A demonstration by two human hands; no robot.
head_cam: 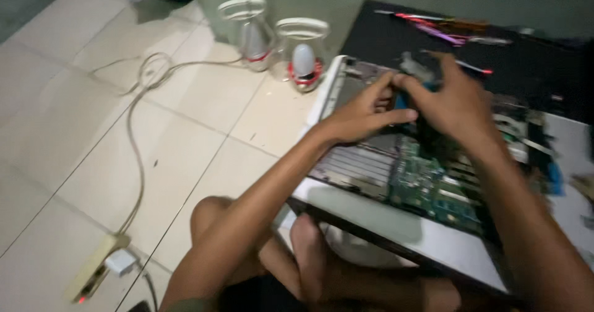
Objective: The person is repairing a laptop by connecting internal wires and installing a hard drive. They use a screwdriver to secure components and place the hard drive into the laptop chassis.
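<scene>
An opened laptop [365,216] with a white frame lies on my crossed legs, its green circuit board [427,185] and grey keyboard backing exposed. My left hand [362,114] rests on the upper left part of the inside, fingers spread, the forefinger pointing right. My right hand [451,101] sits just beside it over the upper middle of the board, fingers curled down onto a dark part that it hides. The two hands' fingertips meet near the top edge. Motion blur hides whether either hand grips anything.
A black mat [544,58] behind the laptop carries several thin tools with red and purple handles [439,30]. Two clear cone-shaped speakers [303,55] stand on the tiled floor. A cable [139,132] runs to a power strip [93,268] with a white plug.
</scene>
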